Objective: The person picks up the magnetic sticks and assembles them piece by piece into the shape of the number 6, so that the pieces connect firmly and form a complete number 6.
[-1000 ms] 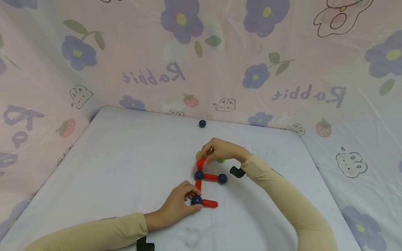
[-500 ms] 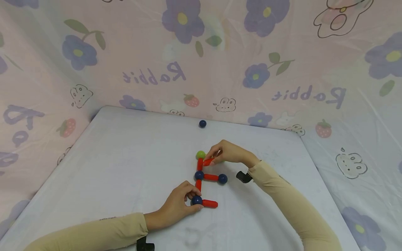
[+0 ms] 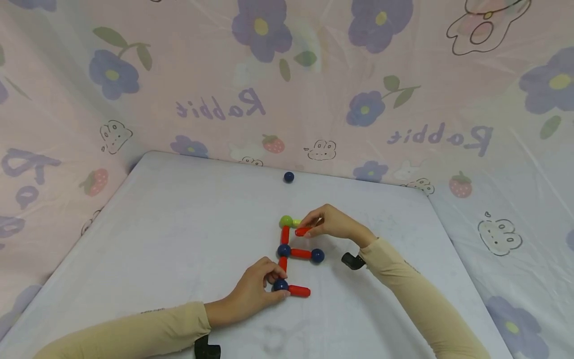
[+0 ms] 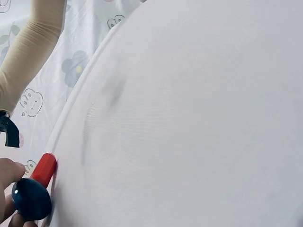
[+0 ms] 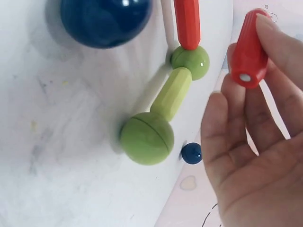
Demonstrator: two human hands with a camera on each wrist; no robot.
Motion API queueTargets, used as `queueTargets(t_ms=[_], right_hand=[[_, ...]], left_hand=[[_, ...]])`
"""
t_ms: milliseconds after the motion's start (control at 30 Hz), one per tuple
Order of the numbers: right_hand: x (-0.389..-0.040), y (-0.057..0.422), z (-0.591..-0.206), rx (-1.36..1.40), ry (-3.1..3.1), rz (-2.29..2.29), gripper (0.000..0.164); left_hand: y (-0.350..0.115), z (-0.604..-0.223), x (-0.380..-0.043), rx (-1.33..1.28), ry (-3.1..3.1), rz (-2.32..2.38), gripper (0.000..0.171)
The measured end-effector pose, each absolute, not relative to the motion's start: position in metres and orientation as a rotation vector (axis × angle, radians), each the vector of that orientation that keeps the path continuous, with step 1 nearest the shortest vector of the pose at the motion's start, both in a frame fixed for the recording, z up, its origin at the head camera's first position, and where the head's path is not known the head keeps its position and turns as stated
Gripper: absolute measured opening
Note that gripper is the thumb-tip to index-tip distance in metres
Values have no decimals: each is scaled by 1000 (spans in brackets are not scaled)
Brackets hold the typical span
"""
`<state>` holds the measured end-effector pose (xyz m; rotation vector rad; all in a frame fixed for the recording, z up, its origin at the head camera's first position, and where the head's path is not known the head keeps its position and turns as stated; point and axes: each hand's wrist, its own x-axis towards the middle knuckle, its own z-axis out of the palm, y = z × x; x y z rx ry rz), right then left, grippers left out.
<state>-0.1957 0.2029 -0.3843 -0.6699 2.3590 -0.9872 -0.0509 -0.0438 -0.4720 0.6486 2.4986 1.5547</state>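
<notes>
My right hand (image 3: 334,223) pinches a loose red magnetic rod (image 5: 249,52) between thumb and fingers, its metal-tipped end showing in the right wrist view. Just beyond it a yellow-green rod (image 5: 171,94) joins two green balls, the nearer one in that view being a larger green ball (image 5: 147,138). From the left green ball (image 3: 286,221) a red rod (image 3: 285,235) runs to a middle blue ball (image 3: 284,250). A side red rod (image 3: 301,254) ends in another blue ball (image 3: 317,256). My left hand (image 3: 251,291) holds the lowest blue ball (image 3: 280,285), which bears a red rod (image 3: 299,290).
A single blue ball (image 3: 289,177) lies apart near the back edge of the white tabletop (image 3: 202,209). A printed curtain (image 3: 305,114) rises behind and at both sides of it. Black wrist mounts (image 3: 353,261) stick out below the sleeves.
My right hand has drawn the loose red rod to the right, away from the upper red rod. The left green ball and part of the yellow-green rod are now uncovered. My left hand stays put.
</notes>
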Motion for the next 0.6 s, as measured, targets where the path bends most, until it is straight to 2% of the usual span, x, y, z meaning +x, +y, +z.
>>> queueTargets(t_ms=[600], right_hand=[[-177, 211, -382, -600, 2470, -975, 24]], left_hand=[[-34, -446, -87, 839, 2531, 1526, 29]])
